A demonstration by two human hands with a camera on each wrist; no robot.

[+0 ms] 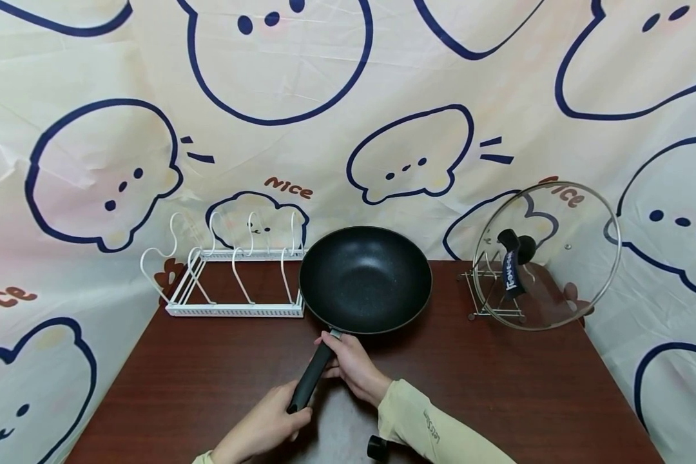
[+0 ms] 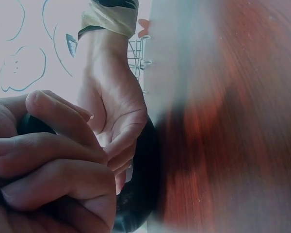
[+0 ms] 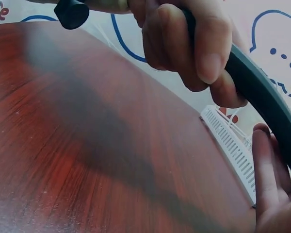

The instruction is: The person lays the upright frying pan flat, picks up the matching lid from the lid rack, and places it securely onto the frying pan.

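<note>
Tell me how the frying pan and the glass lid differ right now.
The frying pan is opaque black; the glass lid is clear. The pan's handle juts from its side, the lid's from its middle. The left hand and right hand hold the pan; no hand touches the lid. Both are round with black handles.

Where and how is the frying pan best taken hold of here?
Probably by the black handle, from the person's near side: it is long, slim and slants toward them, while the round bowl is wide and faces them. The left hand grips the handle's lower end.
</note>
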